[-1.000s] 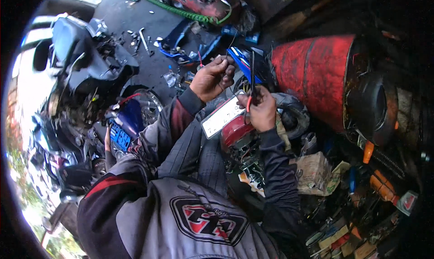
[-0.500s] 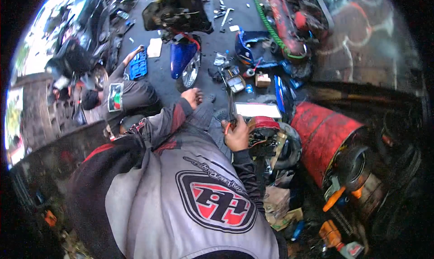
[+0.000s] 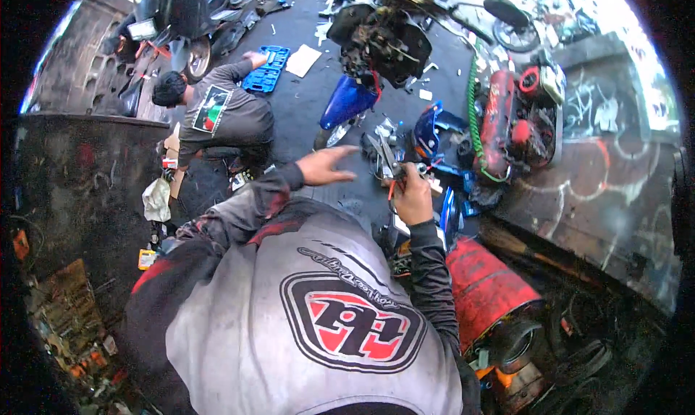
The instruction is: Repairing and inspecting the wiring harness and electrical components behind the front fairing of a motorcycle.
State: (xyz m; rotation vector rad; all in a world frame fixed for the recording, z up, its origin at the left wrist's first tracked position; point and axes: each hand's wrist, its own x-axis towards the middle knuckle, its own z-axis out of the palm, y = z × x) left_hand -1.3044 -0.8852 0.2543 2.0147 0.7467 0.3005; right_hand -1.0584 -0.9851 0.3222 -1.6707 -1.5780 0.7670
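Observation:
My right hand (image 3: 413, 195) is closed around a small dark metal part with red wires (image 3: 391, 170), held up in front of my chest. My left hand (image 3: 324, 165) is open, fingers spread, reaching out to the left of that part without touching it. Below both hands lies the dark floor with scattered tools and a blue motorcycle body panel (image 3: 346, 101). My grey jersey with a red and black logo (image 3: 347, 321) fills the lower middle of the view.
Another person in a grey shirt (image 3: 224, 118) crouches at upper left beside a blue socket tray (image 3: 266, 69). A stripped motorcycle (image 3: 380, 38) stands at the top. A red compressor with a green hose (image 3: 507, 118) is at right, a red drum (image 3: 485, 288) at lower right.
My head has turned, so the whole scene has swung round. My left hand has come off the part and spread open; my right hand still holds it.

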